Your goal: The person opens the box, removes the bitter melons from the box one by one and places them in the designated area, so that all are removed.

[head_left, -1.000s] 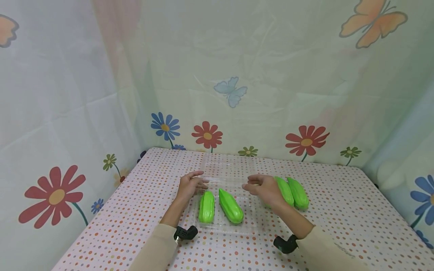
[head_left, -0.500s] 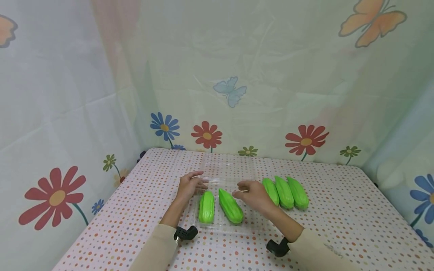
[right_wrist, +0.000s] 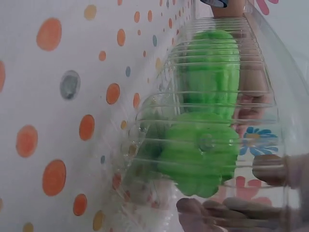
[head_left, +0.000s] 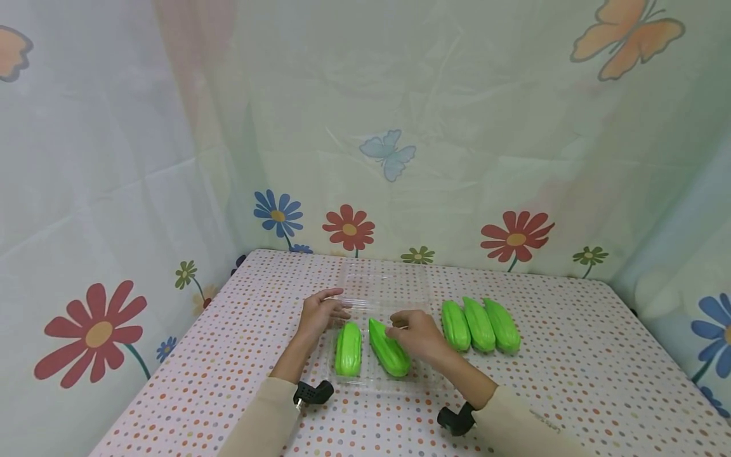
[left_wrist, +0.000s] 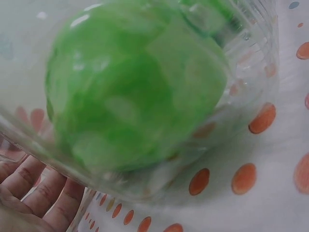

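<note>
Grip relaxed on both sides, I see remotely: left hand (head_left: 315, 315) beside the clear box (head_left: 379, 383), right hand (head_left: 415, 332) near a green gourd (head_left: 388, 357).

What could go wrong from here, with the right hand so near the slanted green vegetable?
The right hand, close to the slanted vegetable, might knock it into the straighter one. The clear container looks thin, so it could slide or flex if the left hand at its side pushes.

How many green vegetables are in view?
5: a left vegetable and a right vegetable inside the clear container, plus three vegetables side by side on the table, right of it. None appear hidden.
</note>
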Tool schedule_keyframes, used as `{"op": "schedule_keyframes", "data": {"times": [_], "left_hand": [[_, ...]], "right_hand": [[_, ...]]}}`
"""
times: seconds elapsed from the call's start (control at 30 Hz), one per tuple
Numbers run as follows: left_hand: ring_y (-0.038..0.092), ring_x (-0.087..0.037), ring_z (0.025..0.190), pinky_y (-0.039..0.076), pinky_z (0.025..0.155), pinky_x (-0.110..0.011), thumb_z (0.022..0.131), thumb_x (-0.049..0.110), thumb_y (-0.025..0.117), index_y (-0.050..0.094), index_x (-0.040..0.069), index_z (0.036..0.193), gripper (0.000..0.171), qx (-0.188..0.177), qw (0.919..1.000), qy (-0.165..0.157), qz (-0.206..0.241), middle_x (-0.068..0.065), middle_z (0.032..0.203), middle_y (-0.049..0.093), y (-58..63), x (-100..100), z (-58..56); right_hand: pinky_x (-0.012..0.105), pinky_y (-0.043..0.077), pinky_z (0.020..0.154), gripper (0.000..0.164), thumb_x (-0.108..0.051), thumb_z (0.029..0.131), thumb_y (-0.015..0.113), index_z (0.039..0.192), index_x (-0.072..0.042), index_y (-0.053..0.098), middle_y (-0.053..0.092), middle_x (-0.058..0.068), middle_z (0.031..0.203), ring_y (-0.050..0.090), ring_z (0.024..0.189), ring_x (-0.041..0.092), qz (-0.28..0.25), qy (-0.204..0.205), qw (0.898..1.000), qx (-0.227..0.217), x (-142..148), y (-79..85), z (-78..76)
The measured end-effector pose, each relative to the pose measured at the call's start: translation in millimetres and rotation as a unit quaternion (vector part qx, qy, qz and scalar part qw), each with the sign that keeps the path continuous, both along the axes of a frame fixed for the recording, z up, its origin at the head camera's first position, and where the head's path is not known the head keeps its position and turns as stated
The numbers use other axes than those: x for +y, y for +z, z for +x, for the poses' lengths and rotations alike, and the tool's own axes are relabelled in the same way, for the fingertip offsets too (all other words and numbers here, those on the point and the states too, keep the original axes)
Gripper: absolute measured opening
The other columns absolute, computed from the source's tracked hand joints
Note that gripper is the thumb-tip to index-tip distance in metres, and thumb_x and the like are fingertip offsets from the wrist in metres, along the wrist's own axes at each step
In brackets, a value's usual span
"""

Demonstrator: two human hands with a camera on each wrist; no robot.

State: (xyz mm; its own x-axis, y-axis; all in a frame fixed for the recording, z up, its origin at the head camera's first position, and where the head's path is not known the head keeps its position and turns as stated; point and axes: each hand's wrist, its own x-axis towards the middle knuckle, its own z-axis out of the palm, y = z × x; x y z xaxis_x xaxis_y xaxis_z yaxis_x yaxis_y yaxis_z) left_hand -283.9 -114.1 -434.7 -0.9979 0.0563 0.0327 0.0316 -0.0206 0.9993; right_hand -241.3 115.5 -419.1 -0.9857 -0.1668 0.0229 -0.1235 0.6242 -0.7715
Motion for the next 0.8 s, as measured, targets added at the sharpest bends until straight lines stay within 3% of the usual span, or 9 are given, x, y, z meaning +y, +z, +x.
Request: {"op": "schedule_keyframes", "data": {"times": [0.4,0.8], "left_hand": [[0.069,-0.05,0.101,0.061,0.082,-0.05,0.099,0.003,0.053,0.058,-0.003,0.138,0.04,0.001,1.0,-0.004,-0.004,-0.031,0.117,0.069,-0.1,-0.4,-1.4],[0.07,-0.049,0.099,0.061,0.083,-0.051,0.099,0.004,0.055,0.059,-0.002,0.137,0.038,0.007,1.0,-0.005,-0.001,-0.031,0.116,0.069,-2.0,-1.2,-1.7]], "right_hand": [[0.043,0.06,0.083,0.046,-0.011,0.087,0.078,0.127,0.008,0.065,0.069,0.023,0.12,0.067,0.109,0.037,-0.022,0.008,1.0,-0.003,-3.9,-9.3,-2.6],[0.044,0.058,0.082,0.053,-0.016,0.081,0.084,0.123,0.01,0.067,0.07,0.019,0.116,0.067,0.105,0.033,0.015,0.018,1.0,0.007,-8.1,-13.3,-3.9]]}}
